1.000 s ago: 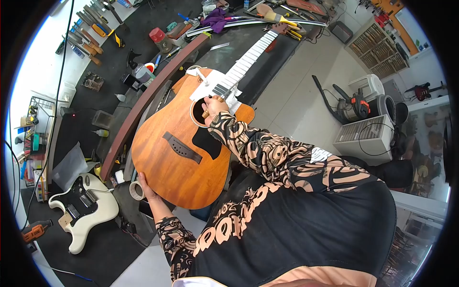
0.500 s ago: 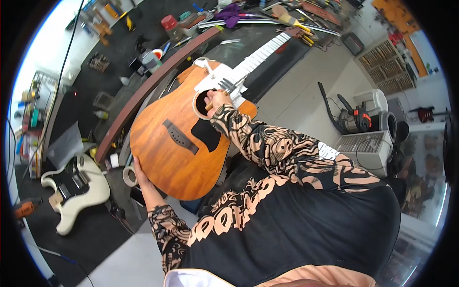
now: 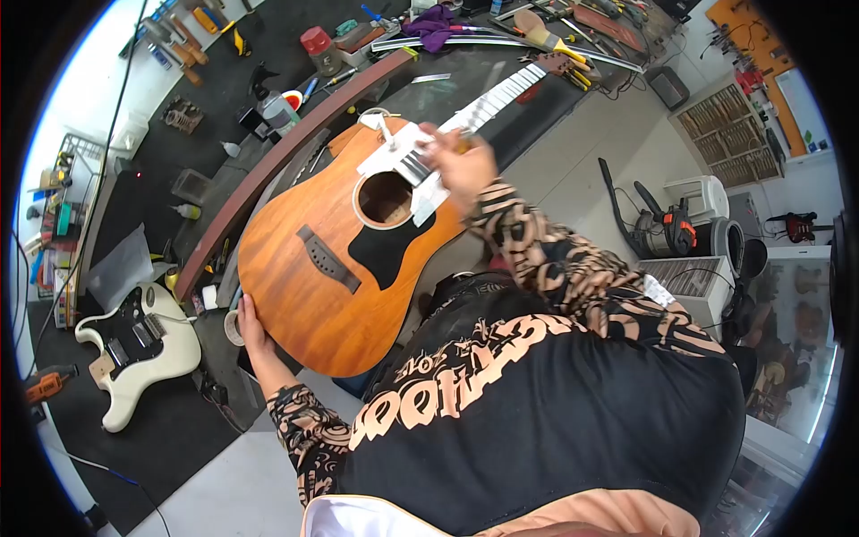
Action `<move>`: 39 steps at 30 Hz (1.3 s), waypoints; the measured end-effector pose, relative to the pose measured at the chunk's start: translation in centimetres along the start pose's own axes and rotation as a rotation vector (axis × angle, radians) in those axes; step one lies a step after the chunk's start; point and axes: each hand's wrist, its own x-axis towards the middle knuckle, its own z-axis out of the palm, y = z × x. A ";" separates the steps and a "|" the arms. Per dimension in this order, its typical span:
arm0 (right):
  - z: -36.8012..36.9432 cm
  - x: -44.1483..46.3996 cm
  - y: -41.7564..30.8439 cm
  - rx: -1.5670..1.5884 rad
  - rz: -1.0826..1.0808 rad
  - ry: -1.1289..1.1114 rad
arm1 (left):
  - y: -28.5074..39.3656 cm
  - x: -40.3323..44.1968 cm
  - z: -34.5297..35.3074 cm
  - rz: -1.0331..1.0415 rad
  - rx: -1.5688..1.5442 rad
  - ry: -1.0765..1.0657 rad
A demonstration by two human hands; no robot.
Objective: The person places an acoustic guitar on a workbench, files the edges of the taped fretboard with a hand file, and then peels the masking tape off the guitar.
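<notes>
An acoustic guitar [image 3: 295, 268] with an orange-brown top lies face up, its neck towards the upper right. White tape [image 3: 488, 103] covers the fretboard and the top around the neck joint. My left hand [image 3: 257, 338] holds the lower edge of the body, its fingers along the side. Over the end of the fretboard, just above the soundhole [image 3: 385, 199], my right hand [image 3: 465, 170] has its fingers curled together, blurred by motion. Something brownish-yellow shows at those fingers, too smeared to name. A black pickguard [image 3: 394, 251] and a dark bridge [image 3: 327, 258] sit below.
A white electric guitar body [image 3: 165, 358] lies on the dark bench at left, near an orange tool [image 3: 49, 385]. A long brown curved edge [image 3: 242, 192] runs behind the acoustic guitar. Bottles, pliers and a purple cloth [image 3: 437, 27] crowd the far bench. A vacuum cleaner [image 3: 667, 224] stands at right.
My right hand has moved up and right from the soundhole to the fretboard end, uncovering the hole. My left hand stays on the guitar's edge. The view has shifted slightly.
</notes>
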 end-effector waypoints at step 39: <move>-31.8 21.7 -0.5 -0.926 -0.542 0.266 | -1.9 -9.6 56.1 0.555 1.467 -0.398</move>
